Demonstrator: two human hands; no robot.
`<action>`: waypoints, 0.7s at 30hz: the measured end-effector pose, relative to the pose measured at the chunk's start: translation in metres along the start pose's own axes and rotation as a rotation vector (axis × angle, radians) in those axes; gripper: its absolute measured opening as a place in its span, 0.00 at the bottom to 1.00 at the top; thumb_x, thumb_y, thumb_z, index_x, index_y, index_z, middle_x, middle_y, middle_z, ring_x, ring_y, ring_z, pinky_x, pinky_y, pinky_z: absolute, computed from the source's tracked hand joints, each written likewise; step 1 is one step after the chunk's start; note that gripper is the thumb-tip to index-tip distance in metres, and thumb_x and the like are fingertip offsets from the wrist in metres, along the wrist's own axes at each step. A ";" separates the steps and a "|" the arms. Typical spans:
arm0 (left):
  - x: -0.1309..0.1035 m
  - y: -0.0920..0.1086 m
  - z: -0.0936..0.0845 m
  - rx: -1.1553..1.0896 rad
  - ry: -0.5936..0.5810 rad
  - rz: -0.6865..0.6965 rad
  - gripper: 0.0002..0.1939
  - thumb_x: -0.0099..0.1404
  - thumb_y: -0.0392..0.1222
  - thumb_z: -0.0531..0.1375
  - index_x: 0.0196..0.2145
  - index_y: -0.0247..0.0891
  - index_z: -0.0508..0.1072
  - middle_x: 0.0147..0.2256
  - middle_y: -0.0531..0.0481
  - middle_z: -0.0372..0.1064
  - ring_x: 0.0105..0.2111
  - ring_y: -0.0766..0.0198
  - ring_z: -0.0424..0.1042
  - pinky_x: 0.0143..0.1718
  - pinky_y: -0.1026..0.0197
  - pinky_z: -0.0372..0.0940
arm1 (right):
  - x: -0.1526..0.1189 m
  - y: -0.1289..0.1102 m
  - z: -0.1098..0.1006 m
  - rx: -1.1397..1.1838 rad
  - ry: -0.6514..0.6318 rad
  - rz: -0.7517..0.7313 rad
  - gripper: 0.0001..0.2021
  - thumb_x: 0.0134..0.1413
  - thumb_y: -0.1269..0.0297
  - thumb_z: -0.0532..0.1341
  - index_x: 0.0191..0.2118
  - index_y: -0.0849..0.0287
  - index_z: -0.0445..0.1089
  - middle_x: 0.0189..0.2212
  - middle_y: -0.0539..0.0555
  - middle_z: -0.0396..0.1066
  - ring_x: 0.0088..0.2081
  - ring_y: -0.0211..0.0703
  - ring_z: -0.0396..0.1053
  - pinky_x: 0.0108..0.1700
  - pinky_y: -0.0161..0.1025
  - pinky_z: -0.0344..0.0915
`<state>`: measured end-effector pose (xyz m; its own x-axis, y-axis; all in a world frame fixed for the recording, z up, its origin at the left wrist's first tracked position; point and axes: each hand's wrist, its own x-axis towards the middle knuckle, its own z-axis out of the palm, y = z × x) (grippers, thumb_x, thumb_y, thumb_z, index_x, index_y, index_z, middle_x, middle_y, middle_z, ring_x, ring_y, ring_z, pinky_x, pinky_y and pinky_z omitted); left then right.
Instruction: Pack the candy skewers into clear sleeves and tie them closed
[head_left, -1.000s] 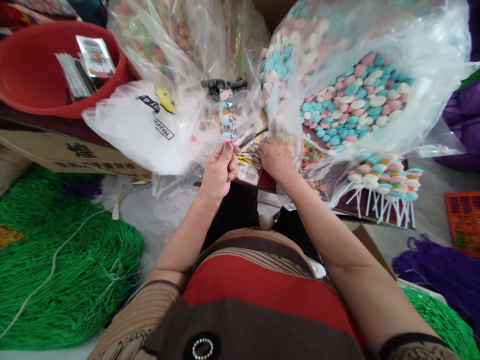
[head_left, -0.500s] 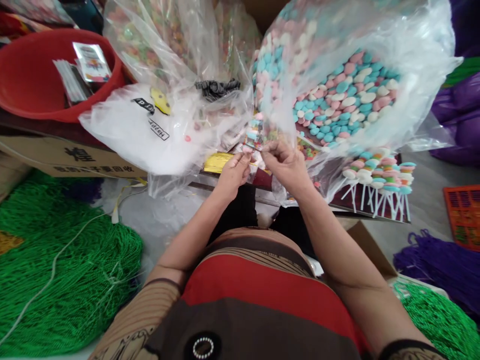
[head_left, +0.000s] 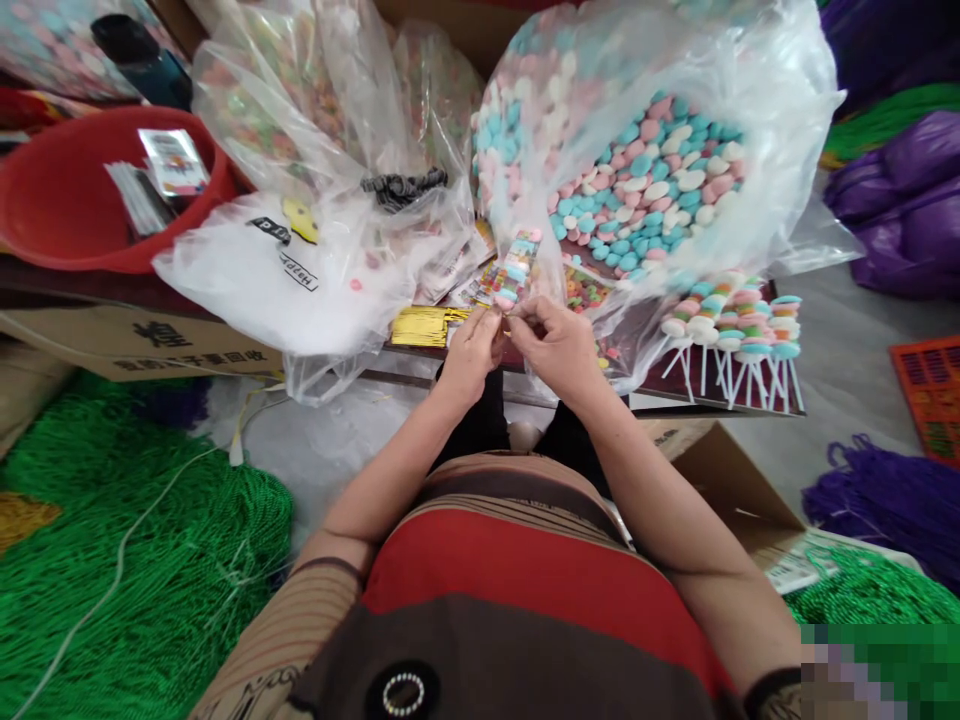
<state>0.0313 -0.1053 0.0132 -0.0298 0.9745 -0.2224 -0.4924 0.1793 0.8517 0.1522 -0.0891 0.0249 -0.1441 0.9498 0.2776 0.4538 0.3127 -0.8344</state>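
A small wrapped skewer of pink, blue and white candies (head_left: pixel 517 268) points away from me at the table's front edge. My left hand (head_left: pixel 474 352) is closed on its near end. My right hand (head_left: pixel 551 342) pinches at the same end, fingertips close to the left ones; a tiny yellow bit shows between the hands, too small to make out. Left of them lies a stack of yellow ties (head_left: pixel 421 327). Several candy skewers on white sticks (head_left: pixel 739 320) rest at the table's right end. Behind is a large open bag of pink, blue and white candies (head_left: pixel 660 190).
A red basin (head_left: pixel 60 190) with printed packets stands at the left, beside white plastic bags (head_left: pixel 300 290). Green cord (head_left: pixel 150 560) heaps on the floor at left. Purple cord (head_left: pixel 885 520), an orange crate (head_left: pixel 930 395) and an open cardboard box (head_left: pixel 739 490) are at right.
The view has shifted slightly. My hands have drawn closer together at the near end of the wrapped candy skewer, which now shows more clearly above them.
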 end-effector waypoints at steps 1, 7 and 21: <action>-0.001 0.000 0.001 -0.019 -0.005 -0.002 0.16 0.68 0.46 0.63 0.26 0.38 0.64 0.20 0.61 0.52 0.16 0.77 0.48 0.15 0.71 0.41 | -0.001 0.000 0.000 0.078 0.000 0.045 0.09 0.57 0.61 0.63 0.27 0.56 0.68 0.22 0.46 0.66 0.26 0.35 0.60 0.32 0.37 0.59; -0.008 0.007 0.003 -0.081 -0.084 -0.120 0.14 0.67 0.43 0.63 0.26 0.35 0.67 0.23 0.58 0.61 0.15 0.80 0.47 0.14 0.74 0.40 | -0.007 -0.001 -0.004 0.550 -0.047 0.358 0.23 0.44 0.42 0.73 0.24 0.56 0.68 0.20 0.45 0.66 0.21 0.32 0.56 0.25 0.35 0.57; -0.018 0.016 -0.004 -0.154 -0.394 -0.568 0.24 0.75 0.43 0.52 0.20 0.35 0.66 0.11 0.63 0.41 0.09 0.77 0.40 0.13 0.71 0.43 | -0.017 0.021 -0.015 0.706 -0.203 0.314 0.19 0.39 0.45 0.77 0.27 0.53 0.76 0.29 0.50 0.78 0.36 0.45 0.76 0.48 0.47 0.74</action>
<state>0.0204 -0.1207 0.0292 0.5704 0.7177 -0.3994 -0.4569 0.6814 0.5718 0.1773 -0.0985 0.0102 -0.2905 0.9552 -0.0560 -0.1549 -0.1047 -0.9824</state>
